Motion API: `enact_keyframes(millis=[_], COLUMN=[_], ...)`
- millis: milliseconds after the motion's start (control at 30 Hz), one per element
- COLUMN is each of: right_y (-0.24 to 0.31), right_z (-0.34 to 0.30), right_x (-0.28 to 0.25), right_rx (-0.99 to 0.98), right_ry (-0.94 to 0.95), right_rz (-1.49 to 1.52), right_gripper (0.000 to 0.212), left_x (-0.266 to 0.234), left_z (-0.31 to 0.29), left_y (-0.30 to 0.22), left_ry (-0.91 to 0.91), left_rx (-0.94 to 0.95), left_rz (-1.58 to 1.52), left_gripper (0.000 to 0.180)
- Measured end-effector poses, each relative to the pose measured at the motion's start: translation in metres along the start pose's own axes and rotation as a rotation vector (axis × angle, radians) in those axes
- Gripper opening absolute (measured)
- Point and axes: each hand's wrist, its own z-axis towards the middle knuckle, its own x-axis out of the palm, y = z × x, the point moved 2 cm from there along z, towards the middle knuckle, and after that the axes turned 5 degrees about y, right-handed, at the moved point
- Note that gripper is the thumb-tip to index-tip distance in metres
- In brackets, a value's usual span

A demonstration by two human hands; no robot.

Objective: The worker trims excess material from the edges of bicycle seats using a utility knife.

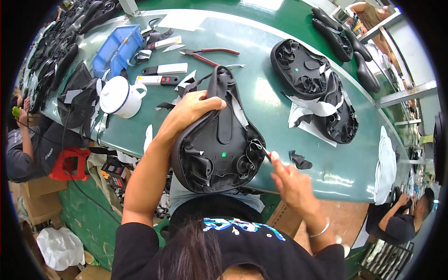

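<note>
As the black saddle [219,145] points toward twelve, the left hand [196,109] clasps its nose. At four o'clock, the right hand [295,187] grips a tool [267,154].

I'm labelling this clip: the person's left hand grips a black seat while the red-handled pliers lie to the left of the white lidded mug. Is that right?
Not quite: in the head view, the red-handled pliers lie to the right of the white lidded mug. The left hand does grip a black seat.
</note>
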Motion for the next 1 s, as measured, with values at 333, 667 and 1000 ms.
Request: enact_keyframes(millis=[333, 667, 1000], right_y=[0.025, -0.036, -0.020], right_z=[-0.043, 0.062, 0.033], right_x=[-0.001, -0.029, -0.031], right_rx=[0.238, 0.278, 0.004], right_ry=[-0.285, -0.603, -0.360], right_rz=[0.562, 1.053, 0.614], right_gripper=[0.055, 0.045, 0.056], left_x=[0.011, 0.005, 0.057], left_z=[-0.047, -0.072, 0.006], left_y=[0.040, 0.064, -0.002], left_ry=[-0.195, -0.971, -0.111], left_rx=[0.114, 0.389, 0.757], left_rz=[-0.351, 0.632, 0.850], left_gripper=[0.047, 0.060, 0.013])
